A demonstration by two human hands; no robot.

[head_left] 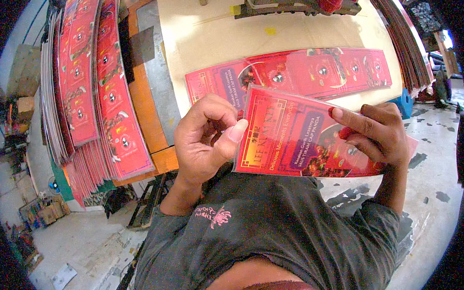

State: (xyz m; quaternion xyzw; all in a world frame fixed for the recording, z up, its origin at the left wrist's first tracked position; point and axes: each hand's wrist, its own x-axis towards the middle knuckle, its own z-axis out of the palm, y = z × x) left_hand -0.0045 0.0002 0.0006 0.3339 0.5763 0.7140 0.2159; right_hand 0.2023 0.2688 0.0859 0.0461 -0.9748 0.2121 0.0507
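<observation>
In front of my chest I hold a red printed strip [278, 141] with a glossy clear covering, tilted toward me. My left hand [206, 136] pinches its left edge between the thumb and the curled index finger. Toward its right end, my right hand [378, 132] grips the strip with fingers over the printed face; the thumb is hard to make out. Something red shows at two of those fingertips. Just beyond the hands, a similar red strip [295, 75] lies flat on the cream tabletop [195, 26], its near edge partly hidden by the held one.
Tall stacks of red printed strips [114, 90] stand at the left on an orange-edged table [152, 101]. Dark machine parts [293, 9] sit at the table's far side. More stacked strips [404, 43] are at the far right, near a blue object [404, 103].
</observation>
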